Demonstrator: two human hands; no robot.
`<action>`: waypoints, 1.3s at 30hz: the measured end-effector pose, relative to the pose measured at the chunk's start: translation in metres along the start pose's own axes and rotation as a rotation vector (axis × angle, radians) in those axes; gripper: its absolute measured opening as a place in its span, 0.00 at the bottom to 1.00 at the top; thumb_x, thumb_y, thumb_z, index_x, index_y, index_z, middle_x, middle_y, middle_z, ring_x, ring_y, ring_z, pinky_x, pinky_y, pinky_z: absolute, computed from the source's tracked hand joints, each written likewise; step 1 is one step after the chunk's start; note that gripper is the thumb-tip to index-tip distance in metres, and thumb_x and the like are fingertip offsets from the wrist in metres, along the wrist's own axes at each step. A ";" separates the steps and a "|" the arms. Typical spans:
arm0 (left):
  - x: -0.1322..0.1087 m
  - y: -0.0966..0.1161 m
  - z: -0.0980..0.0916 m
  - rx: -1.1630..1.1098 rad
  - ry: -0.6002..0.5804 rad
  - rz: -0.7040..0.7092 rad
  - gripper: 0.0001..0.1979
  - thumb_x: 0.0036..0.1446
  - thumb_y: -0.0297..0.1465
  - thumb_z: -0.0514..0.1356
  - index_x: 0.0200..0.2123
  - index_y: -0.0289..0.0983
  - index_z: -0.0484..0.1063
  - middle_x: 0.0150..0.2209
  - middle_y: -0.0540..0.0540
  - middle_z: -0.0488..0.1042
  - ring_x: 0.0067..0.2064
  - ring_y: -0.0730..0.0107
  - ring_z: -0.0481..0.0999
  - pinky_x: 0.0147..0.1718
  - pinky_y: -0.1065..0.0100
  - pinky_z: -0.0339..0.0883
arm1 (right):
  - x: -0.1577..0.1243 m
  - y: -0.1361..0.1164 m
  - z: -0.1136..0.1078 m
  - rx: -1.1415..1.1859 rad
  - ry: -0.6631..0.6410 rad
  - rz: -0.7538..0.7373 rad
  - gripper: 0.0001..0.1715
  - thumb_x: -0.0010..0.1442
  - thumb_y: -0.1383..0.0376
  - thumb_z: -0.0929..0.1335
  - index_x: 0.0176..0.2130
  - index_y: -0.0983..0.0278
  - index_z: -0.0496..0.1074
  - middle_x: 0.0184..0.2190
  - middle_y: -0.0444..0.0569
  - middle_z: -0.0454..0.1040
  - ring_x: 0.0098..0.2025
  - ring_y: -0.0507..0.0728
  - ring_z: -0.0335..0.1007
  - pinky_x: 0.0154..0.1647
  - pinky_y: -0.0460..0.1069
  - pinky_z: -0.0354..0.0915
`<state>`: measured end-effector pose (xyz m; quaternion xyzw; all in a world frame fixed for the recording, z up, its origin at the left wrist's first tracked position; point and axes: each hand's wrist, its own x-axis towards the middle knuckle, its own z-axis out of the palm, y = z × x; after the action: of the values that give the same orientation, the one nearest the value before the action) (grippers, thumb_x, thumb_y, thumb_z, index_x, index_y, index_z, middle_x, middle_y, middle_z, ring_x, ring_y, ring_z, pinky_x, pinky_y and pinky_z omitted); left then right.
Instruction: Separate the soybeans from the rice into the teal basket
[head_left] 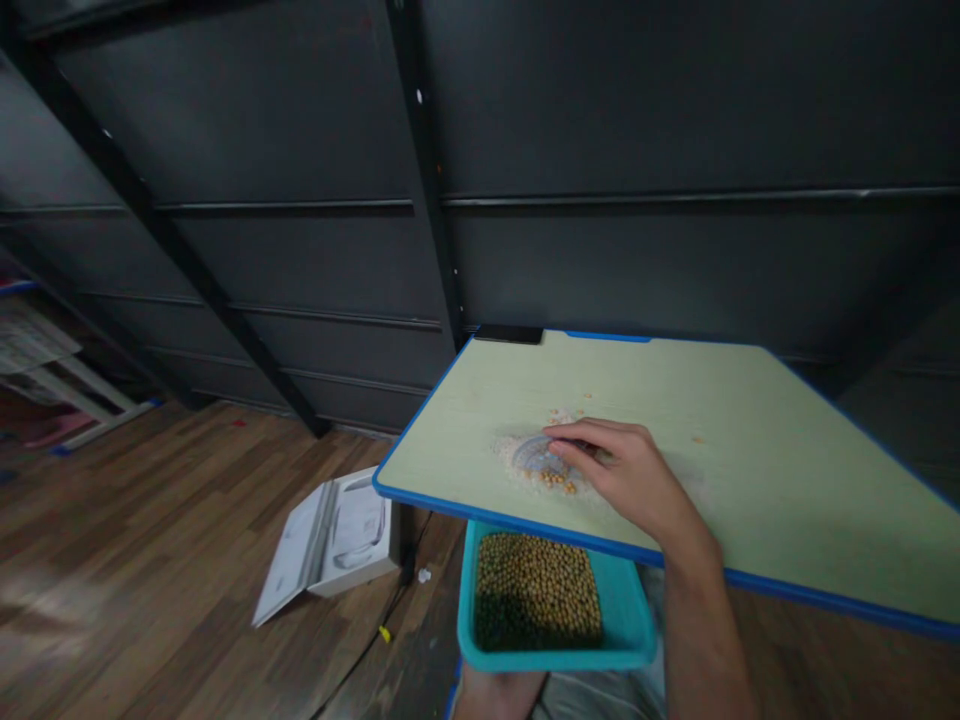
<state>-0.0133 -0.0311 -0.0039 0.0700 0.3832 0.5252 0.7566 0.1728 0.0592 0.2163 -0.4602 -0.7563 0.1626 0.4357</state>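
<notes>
My right hand point(626, 470) is over the tabletop, its thumb and fingers pinched on a clear half-round plastic piece point(534, 453) that looks like a protractor. The piece stands among scattered white grains point(504, 447) and a small cluster of yellowish soybeans point(556, 481). Below the table's near edge, a turquoise plastic basket point(626, 610) holds many more soybeans point(536, 585), heaped toward its left. Bare skin shows under the basket's near rim; I cannot tell whether it is my left hand or a leg, and no fingers are visible there.
The pale green table point(720, 400) has a blue edge. A black flat object point(510, 334) lies at its far left corner. On the wooden floor point(150, 560) are an opened white box point(352, 535) and a black cable point(360, 655). A dark panelled wall point(300, 250) rises behind.
</notes>
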 end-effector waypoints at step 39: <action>0.022 -0.007 0.002 -0.360 -0.387 -0.043 0.19 0.62 0.39 0.52 0.54 0.46 0.70 0.53 0.42 0.78 0.55 0.54 0.75 0.60 0.43 0.58 | -0.014 -0.003 0.008 0.039 -0.077 -0.042 0.12 0.62 0.67 0.69 0.45 0.56 0.78 0.42 0.42 0.81 0.43 0.53 0.76 0.48 0.49 0.68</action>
<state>-0.0033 -0.0155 -0.0174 0.0254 0.1333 0.5454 0.8271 0.1676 0.0466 0.2068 -0.4288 -0.7788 0.1858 0.4184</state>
